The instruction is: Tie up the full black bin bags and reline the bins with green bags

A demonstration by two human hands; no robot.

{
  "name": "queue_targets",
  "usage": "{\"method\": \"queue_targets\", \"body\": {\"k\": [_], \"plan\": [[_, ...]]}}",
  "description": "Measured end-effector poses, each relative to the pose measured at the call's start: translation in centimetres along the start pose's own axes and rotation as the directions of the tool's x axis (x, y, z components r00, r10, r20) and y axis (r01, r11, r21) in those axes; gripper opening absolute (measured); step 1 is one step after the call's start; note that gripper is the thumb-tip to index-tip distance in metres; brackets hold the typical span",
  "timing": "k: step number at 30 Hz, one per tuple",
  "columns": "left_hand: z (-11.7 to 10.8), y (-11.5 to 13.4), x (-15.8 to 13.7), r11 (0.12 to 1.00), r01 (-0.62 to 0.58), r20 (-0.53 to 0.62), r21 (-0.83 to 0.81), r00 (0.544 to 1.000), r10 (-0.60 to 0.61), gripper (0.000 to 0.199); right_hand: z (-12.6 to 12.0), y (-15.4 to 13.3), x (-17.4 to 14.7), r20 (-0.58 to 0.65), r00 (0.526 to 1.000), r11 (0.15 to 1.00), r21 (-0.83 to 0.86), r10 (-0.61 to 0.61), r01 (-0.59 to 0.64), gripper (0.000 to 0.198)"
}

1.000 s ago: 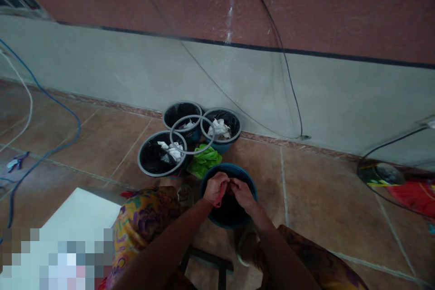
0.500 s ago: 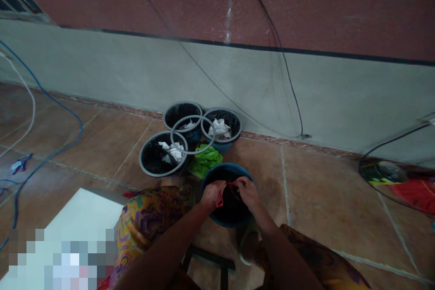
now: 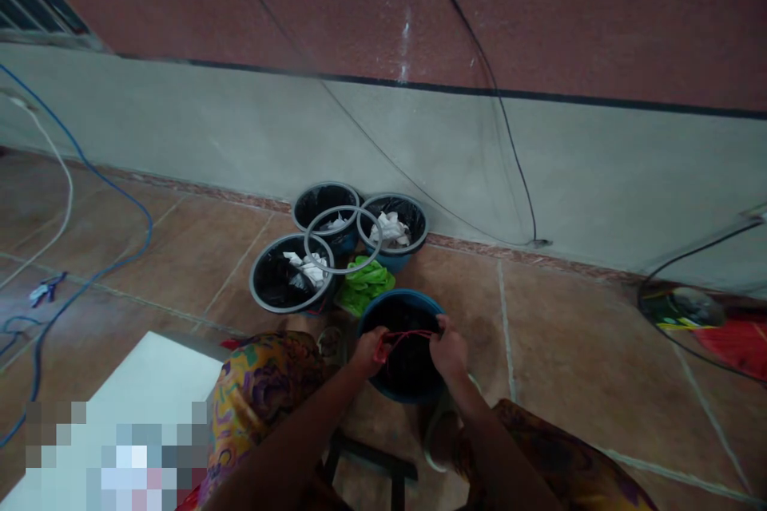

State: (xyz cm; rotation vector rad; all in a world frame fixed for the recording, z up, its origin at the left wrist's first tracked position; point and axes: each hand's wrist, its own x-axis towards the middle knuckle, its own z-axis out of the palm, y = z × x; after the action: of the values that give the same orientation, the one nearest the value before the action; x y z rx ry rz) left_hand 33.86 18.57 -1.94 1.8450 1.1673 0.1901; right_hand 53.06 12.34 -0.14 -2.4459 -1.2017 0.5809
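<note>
Between my two hands a thin red string point(image 3: 411, 333) is stretched over the mouth of a blue bin point(image 3: 367, 307). My left hand point(image 3: 371, 350) is closed on the string's left end, where a loop of it bunches at the fingers. Its right end is pinched in my right hand point(image 3: 449, 347), above the bin's right rim. The bin stands on the floor between my feet; its inside is dark and I cannot make out what is in it. A bright green plastic bag point(image 3: 367, 286) lies just behind the bin.
Three bins with black liners and white paper stand by the wall: front left bin point(image 3: 255, 287), back bin point(image 3: 296, 215), right bin point(image 3: 427, 227). A loose grey ring point(image 3: 308, 247) rests across them. A blue cable point(image 3: 147, 223) crosses the floor at left; a white board point(image 3: 149, 367) lies nearer.
My hands have moved apart, drawing the red string from a bunched loop into a nearly straight line over the bin. The view has shifted slightly.
</note>
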Motion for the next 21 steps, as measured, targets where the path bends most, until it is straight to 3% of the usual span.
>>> {"method": "queue_targets", "body": {"k": [2, 5, 7, 10, 12, 16, 21], "plan": [[0.0, -0.3, -0.2, 0.998, -0.028, -0.014, -0.05, 1.0, 0.028, 0.043, -0.3, -1.1, -1.0, 0.02, 0.994, 0.993, -0.048, -0.108, 0.109, 0.063], [0.0, -0.2, -0.7, 0.998, -0.04, 0.006, -0.052, 0.999, 0.04, 0.063, 0.1, -2.8, -2.7, 0.156, 0.949, 0.946, -0.134, -0.273, 0.294, 0.075], [0.2, 0.0, -1.2, 0.998, -0.048, 0.032, -0.037, 0.998, 0.049, 0.064, 0.8, -3.4, -3.4, 0.249, 0.927, 0.922, -0.199, -0.28, 0.331, 0.073], [0.5, 0.1, -1.9, 0.998, -0.061, 0.071, -0.002, 0.996, 0.061, 0.062, 2.0, -3.4, -3.4, 0.373, 0.906, 0.908, -0.275, -0.202, 0.316, 0.047], [0.7, 0.1, -2.2, 0.999, -0.047, 0.094, 0.027, 0.995, 0.044, 0.066, 2.3, -3.0, -3.0, 0.422, 0.89, 0.916, -0.262, -0.174, 0.303, 0.044], [0.7, 0.3, -2.3, 0.998, 0.017, 0.129, 0.067, 0.991, -0.026, 0.072, 1.3, -2.9, -2.2, 0.36, 0.907, 0.948, -0.145, -0.217, 0.284, 0.038], [0.4, 1.0, -2.5, 0.996, 0.06, 0.07, 0.071, 0.995, -0.065, 0.06, -1.6, -3.7, -1.7, 0.233, 0.926, 0.95, -0.032, -0.297, 0.312, 0.039]]}}
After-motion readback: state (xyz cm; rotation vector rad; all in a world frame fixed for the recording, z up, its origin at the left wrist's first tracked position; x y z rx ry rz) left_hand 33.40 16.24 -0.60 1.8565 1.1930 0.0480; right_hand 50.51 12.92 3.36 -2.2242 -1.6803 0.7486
